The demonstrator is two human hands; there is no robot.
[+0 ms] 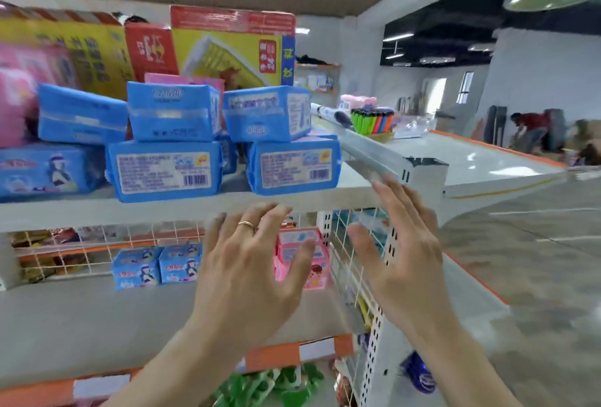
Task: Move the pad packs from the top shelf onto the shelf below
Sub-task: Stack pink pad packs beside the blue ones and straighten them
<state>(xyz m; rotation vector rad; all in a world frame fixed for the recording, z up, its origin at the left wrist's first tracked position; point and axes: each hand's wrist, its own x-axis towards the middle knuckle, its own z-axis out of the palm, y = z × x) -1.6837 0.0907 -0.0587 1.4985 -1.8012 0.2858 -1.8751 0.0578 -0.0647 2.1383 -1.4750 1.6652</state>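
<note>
Several blue pad packs are stacked in two layers on the white top shelf, and pink packs lie at its far left. On the shelf below stand two small blue packs and a stack of pink packs at the right. My left hand, a ring on one finger, is raised with fingers spread in front of the shelf's edge and holds nothing. My right hand is raised beside it, fingers apart and empty, fingertips near the top shelf's right corner.
Large yellow and red boxes stand behind the packs on the top shelf. A wire grid closes the lower shelf's back and right side. A counter with coloured lighters lies to the right. A person bends down far off.
</note>
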